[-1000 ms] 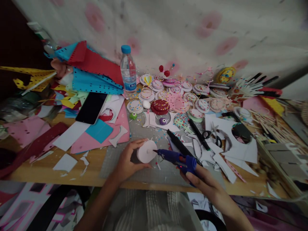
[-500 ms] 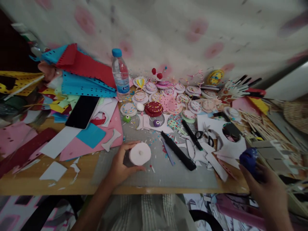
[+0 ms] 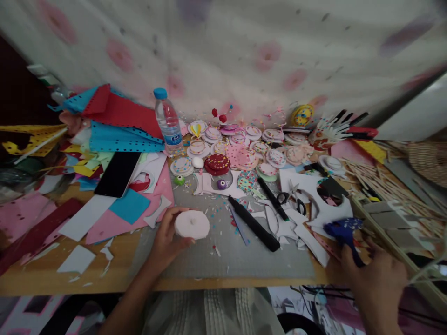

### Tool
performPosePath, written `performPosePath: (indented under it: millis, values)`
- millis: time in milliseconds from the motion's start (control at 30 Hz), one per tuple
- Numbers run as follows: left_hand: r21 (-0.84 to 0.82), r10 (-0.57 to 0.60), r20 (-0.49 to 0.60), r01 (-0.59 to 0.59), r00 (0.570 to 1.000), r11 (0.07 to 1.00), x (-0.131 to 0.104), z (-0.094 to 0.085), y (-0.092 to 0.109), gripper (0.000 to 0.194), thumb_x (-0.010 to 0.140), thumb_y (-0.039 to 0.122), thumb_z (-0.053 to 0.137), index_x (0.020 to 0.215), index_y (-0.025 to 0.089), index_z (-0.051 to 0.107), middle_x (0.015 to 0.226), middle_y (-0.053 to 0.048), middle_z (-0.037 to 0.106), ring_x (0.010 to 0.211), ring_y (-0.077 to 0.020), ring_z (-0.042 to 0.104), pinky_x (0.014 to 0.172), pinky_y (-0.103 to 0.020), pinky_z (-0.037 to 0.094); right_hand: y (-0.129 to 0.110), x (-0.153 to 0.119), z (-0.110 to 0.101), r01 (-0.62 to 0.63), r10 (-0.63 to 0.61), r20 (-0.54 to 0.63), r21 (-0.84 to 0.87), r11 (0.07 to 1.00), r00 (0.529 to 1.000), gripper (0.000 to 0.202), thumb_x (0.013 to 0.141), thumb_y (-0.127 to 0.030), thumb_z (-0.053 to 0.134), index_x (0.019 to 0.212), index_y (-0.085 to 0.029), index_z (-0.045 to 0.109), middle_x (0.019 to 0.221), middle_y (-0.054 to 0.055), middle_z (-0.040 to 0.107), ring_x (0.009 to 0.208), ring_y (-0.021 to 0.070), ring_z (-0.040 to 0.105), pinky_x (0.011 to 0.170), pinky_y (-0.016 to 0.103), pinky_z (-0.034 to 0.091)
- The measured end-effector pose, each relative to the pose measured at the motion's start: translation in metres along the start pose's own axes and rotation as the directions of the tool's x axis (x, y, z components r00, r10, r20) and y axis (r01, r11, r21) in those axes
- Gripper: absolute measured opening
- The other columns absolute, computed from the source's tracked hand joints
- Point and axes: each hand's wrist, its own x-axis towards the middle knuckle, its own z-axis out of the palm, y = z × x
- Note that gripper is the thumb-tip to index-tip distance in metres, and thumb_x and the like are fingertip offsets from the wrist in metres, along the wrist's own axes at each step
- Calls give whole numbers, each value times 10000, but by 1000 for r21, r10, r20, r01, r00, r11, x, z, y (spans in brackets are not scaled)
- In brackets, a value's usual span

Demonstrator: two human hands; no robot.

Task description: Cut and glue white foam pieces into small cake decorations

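My left hand (image 3: 166, 242) holds a pale pink round foam disc (image 3: 192, 225) by its left side, thumb in front and fingers behind. A small pale lump sits at the middle of its top. The disc is over the grey cutting mat (image 3: 216, 267). At the right end of the table, my right hand (image 3: 379, 274) is around the handle of a blue glue gun (image 3: 344, 229), whose nozzle end points left. The thumb lies along the handle, and the fingers are on its far side, partly hidden. Beside the gun lies cut white foam (image 3: 337, 214).
A black cutter (image 3: 254, 225), a black marker (image 3: 272, 197) and scissors (image 3: 293, 197) lie on the mat. Behind them stand several decorated foam discs (image 3: 217, 164) and a water bottle (image 3: 168, 125). A phone (image 3: 118, 174) rests on coloured sheets at left.
The glue gun has come down and turned, so its side now shows, with my right hand lower around it. My left hand keeps the disc, now tilted flatter. The camera view has shifted slightly.
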Motion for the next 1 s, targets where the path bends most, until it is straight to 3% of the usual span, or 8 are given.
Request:
performPosePath:
  millis: [100,200,267,367,567,700,800,1000]
  values:
    - [-231,-98,10,98,995,968,22,5,9,595,711,599,704,1153,235,540,1076,-75,686,1005,-271,647,821,-357,529,-39,-8,-4,79,-77,-98,13,997,992,404,838,-353,565,1124,-68,594,1006,202,613,1034,393,558,901,545,437]
    - [-472,-255,145,293,956,831,48,17,15,565,804,647,543,1156,205,574,940,-68,709,899,-259,663,771,-367,525,-93,2,12,203,-211,-17,365,908,977,385,846,-363,579,1145,-123,548,1013,147,599,919,287,591,835,452,490]
    - [-504,-298,255,389,920,771,62,25,15,603,837,673,440,1111,166,615,856,-85,707,793,-250,665,715,-373,522,-128,18,34,167,-289,135,561,811,948,449,843,-355,588,1218,-140,466,1108,154,578,1011,273,579,898,451,470]
    - [-507,-323,371,481,871,715,70,32,10,669,837,692,392,1050,113,652,767,-99,687,666,-216,639,633,-335,501,-170,45,76,163,-378,234,618,769,896,641,767,-383,667,1295,-150,389,1151,155,602,1054,273,596,916,439,479]
    - [-541,-296,464,532,835,652,63,26,1,661,842,645,410,1073,73,645,723,-102,670,589,-189,610,556,-275,453,-208,73,126,77,-368,348,627,775,862,833,563,-294,791,1296,-137,427,1077,155,658,1043,340,614,932,498,452]
    - [-573,-235,484,508,843,643,61,28,4,652,868,620,377,1069,59,642,692,-106,661,568,-195,606,544,-277,445,-211,78,121,-22,-325,398,661,750,858,754,499,-252,813,1191,-161,527,879,74,684,890,311,652,897,506,455]
    - [-591,-199,495,496,846,636,59,33,4,652,865,632,374,1037,65,646,662,-100,653,528,-191,593,520,-278,435,-211,79,105,-115,-292,402,734,669,868,774,486,-315,834,1180,-180,517,893,64,678,915,300,639,909,513,443]
    - [-595,-200,485,488,852,638,56,41,2,662,831,696,377,895,96,647,632,-93,650,488,-169,567,489,-262,416,-232,43,66,-375,-331,465,876,302,821,647,726,-550,655,1259,-235,469,1082,99,680,970,254,666,883,452,492]
